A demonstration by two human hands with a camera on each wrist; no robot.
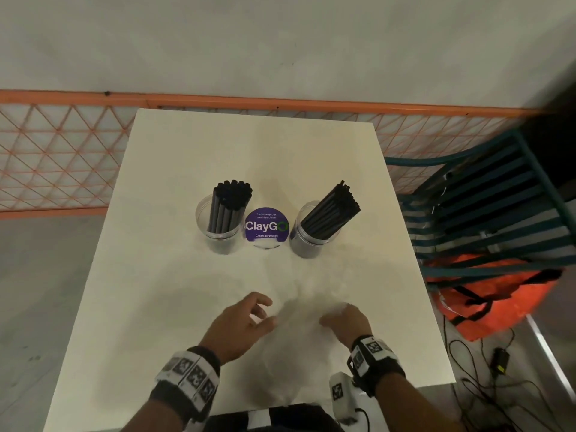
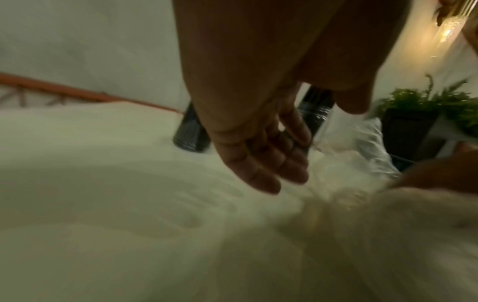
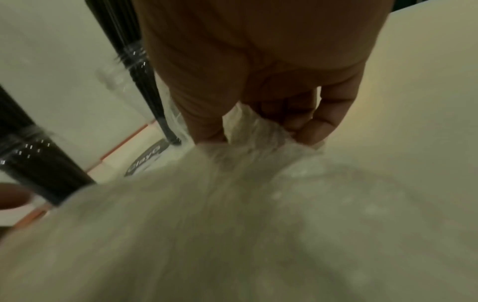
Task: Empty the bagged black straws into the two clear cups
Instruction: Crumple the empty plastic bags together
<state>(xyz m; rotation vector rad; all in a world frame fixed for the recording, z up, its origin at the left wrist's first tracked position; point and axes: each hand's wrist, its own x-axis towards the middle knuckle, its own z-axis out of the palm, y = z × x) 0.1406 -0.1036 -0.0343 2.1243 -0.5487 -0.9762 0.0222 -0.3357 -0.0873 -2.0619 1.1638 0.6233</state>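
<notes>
Straws all in both cups (image 1: 219,219) & (image 1: 313,232) mid-table, job looks abt done: my right hand (image 1: 347,321) pinches the empty bag (image 3: 258,130) nr me, left hand (image 1: 241,322) loose, holding nothing.

Left hand (image 1: 241,322), lower centre of the head view: fingers relaxed, spread, gripping nothing. Right hand (image 1: 347,321), lower right: fingers curled, pinching clear plastic bag (image 3: 253,130) (blurred).
</notes>
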